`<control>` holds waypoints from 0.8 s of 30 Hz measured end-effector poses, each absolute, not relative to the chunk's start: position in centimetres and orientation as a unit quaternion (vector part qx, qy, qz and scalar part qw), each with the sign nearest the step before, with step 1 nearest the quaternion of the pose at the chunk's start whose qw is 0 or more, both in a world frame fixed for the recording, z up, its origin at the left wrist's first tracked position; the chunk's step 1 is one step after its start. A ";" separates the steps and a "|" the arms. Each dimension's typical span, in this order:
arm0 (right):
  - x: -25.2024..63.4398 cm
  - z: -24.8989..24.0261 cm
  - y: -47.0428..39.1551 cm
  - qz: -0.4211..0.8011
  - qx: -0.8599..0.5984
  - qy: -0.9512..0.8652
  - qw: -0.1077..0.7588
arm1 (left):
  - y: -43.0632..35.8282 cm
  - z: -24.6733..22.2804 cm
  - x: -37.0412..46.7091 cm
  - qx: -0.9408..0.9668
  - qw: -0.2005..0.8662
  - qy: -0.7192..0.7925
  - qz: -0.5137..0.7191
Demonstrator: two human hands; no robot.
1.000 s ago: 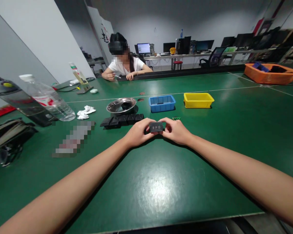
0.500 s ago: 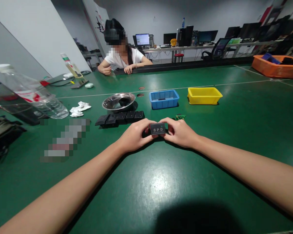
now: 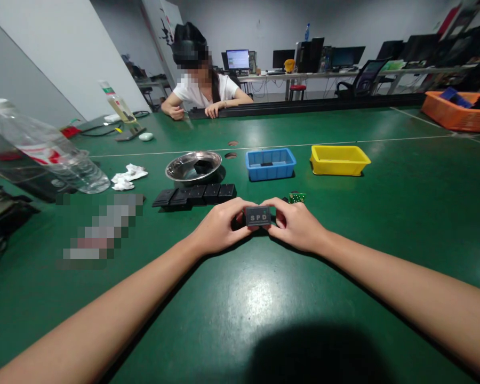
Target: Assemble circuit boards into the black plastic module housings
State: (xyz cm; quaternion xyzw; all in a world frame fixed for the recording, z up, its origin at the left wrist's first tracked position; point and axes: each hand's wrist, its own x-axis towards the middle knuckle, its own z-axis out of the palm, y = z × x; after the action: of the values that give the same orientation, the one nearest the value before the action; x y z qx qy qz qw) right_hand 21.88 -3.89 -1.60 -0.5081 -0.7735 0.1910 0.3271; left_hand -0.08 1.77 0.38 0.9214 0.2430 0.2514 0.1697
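Between my two hands is a small black box marked "SPD" (image 3: 258, 216), its lettered face turned toward me. My left hand (image 3: 221, 223) pinches its left end with thumb and fingers. On the right end, my right hand (image 3: 298, 224) grips it the same way. Just beyond my right fingers lies a small green circuit board (image 3: 297, 198), partly hidden. A row of several black cases (image 3: 196, 194) lies past my left hand. Behind them stands a round metal bowl (image 3: 175, 168) with a black piece in it.
A blue bin (image 3: 270, 172) with a dark piece inside and a yellow bin (image 3: 340, 166) stand beyond my hands. An orange basket (image 3: 456, 120) is far right. At left are a large plastic bottle (image 3: 60, 154) and crumpled tissue (image 3: 130, 175). A person (image 3: 208, 88) sits across the table.
The view has shifted slightly. Both hands keep their hold on the black box, which is tilted a little so its lettered face shows more upright.
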 end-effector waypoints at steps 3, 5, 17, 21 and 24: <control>21.9 -1.7 -3.8 0.186 -0.505 -0.773 0.336 | 2.0 0.3 0.0 0.922 0.165 0.233 0.261; 21.9 -1.7 -3.8 0.186 -0.503 -0.773 0.339 | 2.1 0.2 0.0 0.921 0.164 0.232 0.266; 21.9 -1.5 -3.7 0.174 -0.507 -0.766 0.355 | 2.5 -0.2 0.3 0.921 0.163 0.255 0.247; 21.9 -1.4 -3.8 0.176 -0.507 -0.765 0.355 | 2.5 -0.3 0.2 0.921 0.167 0.251 0.245; 21.9 -1.4 -3.8 0.176 -0.504 -0.768 0.353 | 2.4 -0.2 0.3 0.922 0.167 0.250 0.243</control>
State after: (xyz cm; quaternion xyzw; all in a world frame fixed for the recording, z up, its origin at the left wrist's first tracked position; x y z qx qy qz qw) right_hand 21.93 -3.83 -1.41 -0.5044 -0.7678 0.1761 0.3535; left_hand 0.25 2.42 -0.20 0.9224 0.2499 0.2425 0.1671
